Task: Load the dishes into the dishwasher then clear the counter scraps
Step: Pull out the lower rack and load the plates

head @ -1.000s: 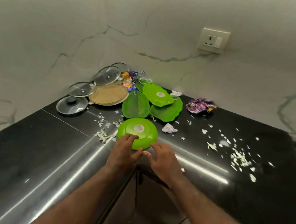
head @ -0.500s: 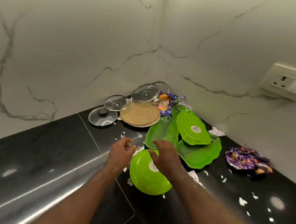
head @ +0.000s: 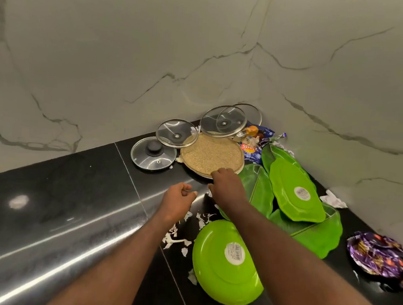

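Note:
My right hand (head: 226, 186) reaches over the black counter (head: 66, 213), its bent fingertips touching the near rim of a round tan plate (head: 207, 153). My left hand (head: 178, 199) hovers beside it with curled fingers and holds nothing. A round green plate (head: 226, 263) lies upside down under my right forearm. An oval green plate (head: 295, 191) lies upside down on two green leaf-shaped plates (head: 258, 189). White scraps (head: 174, 240) are scattered below my left hand.
Three glass lids (head: 153, 154) sit in the corner by the tan plate, one leaning on its far rim. A blue-orange wrapper (head: 255, 142), a purple wrapper (head: 382, 255) and crumpled paper (head: 333, 199) lie along the marble wall (head: 132, 47).
Both hands have left the round green plate and moved forward; my right hand now reaches the tan plate. The view has swung left and closer to the corner.

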